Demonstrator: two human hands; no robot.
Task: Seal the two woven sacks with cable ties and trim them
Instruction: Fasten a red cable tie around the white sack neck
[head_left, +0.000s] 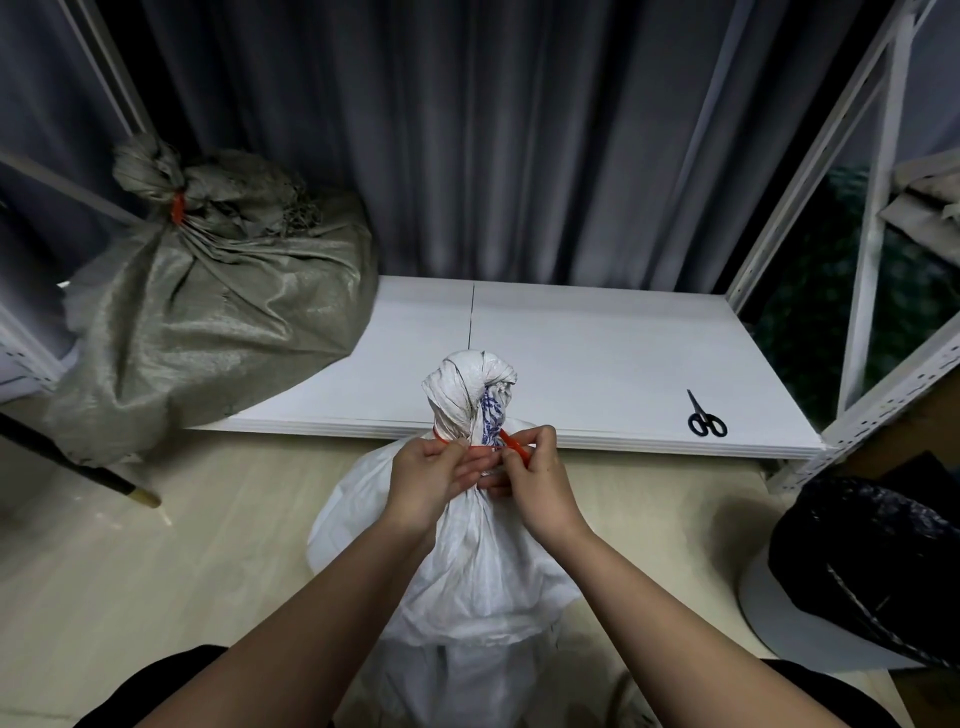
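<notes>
Hands meet at the gathered neck of the white sack (467, 545) near centre: left hand (426, 478) and right hand (535, 478) both pinch the orange cable tie (511, 444). Far left, the grey sack (208, 306) sits already tied; scissors (705, 418) lie right on the white platform (597, 353).

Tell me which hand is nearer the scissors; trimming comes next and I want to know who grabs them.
Right. The right hand is at the white sack's neck, with the scissors off to its right on the white board; the left hand is farther away, across the neck.
</notes>
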